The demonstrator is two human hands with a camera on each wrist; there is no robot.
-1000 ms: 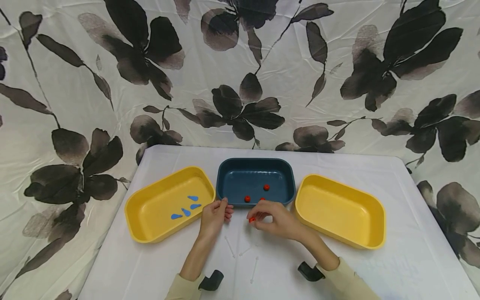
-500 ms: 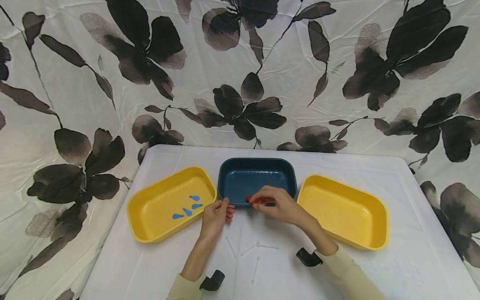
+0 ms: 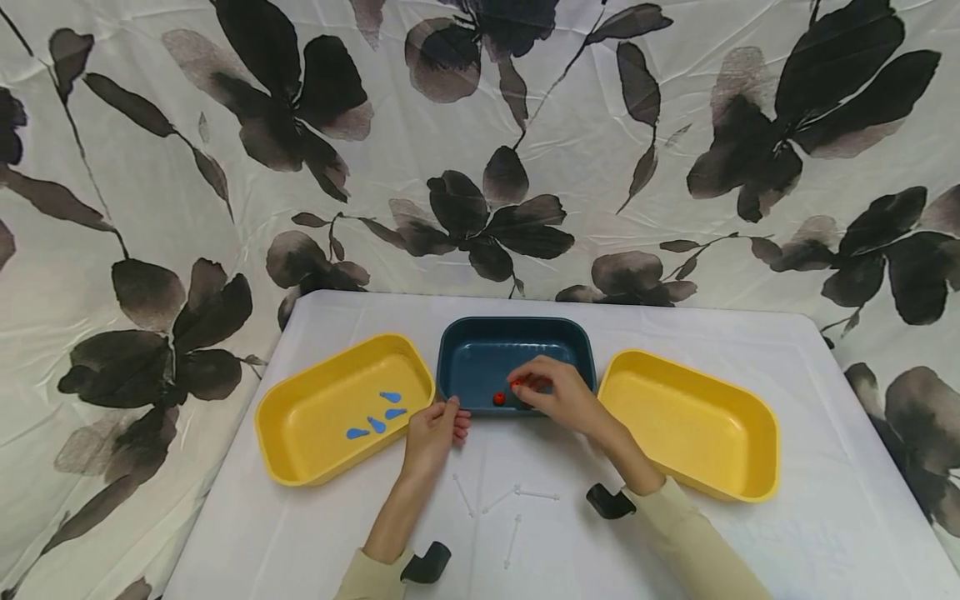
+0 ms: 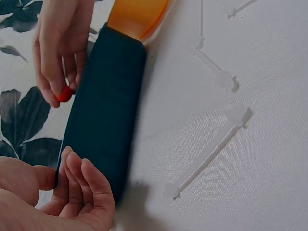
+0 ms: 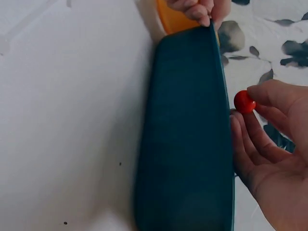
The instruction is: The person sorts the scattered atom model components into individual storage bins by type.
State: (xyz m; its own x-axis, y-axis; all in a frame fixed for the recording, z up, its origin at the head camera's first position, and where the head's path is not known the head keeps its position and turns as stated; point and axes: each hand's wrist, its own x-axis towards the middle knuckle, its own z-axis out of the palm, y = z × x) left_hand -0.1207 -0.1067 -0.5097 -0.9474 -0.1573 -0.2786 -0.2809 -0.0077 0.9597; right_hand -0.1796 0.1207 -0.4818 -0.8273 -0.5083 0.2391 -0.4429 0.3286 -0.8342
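My left hand (image 3: 433,429) stays at the front left corner of the dark blue tray (image 3: 480,354), pinching its rim between thumb and fingers; the left wrist view shows this grip against the tray's wall (image 4: 108,106). Over the tray's inside, my right hand (image 3: 561,398) pinches a small, shiny red ball (image 5: 244,101) with thumb and fingertips. In the right wrist view that ball shows just beyond the rim, above the tray's inner side. Another red ball (image 3: 498,399) lies on the tray floor near the front wall. The right fingers cover part of the tray's inside.
A yellow tub (image 3: 300,442) with several blue drop-shaped pieces (image 3: 377,425) stands at left. Another yellow tub (image 3: 690,417) stands at right. Several thin whitish sticks with knobbed ends (image 4: 207,154) lie on the white cloth in front. A floral curtain (image 3: 480,225) hangs behind.
My right hand has carried the red ball from in front of the blue tray, up over its front rim, to above its inside. The left hand has kept its hold on the rim.
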